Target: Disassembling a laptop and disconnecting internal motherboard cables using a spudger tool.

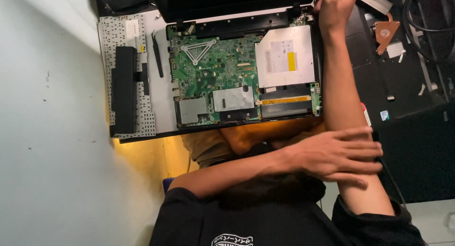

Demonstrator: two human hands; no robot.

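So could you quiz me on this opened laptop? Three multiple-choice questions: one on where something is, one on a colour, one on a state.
1. Where do the black tweezers lie?
A. On the silver disc drive
B. On the pale strip between the keyboard and the circuit board
C. In a hand

2. What colour is the circuit board?
A. Blue
B. Red
C. Green

3. How is the left hand?
A. Flat and empty, resting on the right forearm
B. Clenched round a screwdriver
C. Pressing the keyboard

Answers:
1 B: the tweezers lie just left of the board, beside the keyboard.
2 C: the exposed board is plainly green.
3 A: its fingers lie spread across the other arm and hold nothing.
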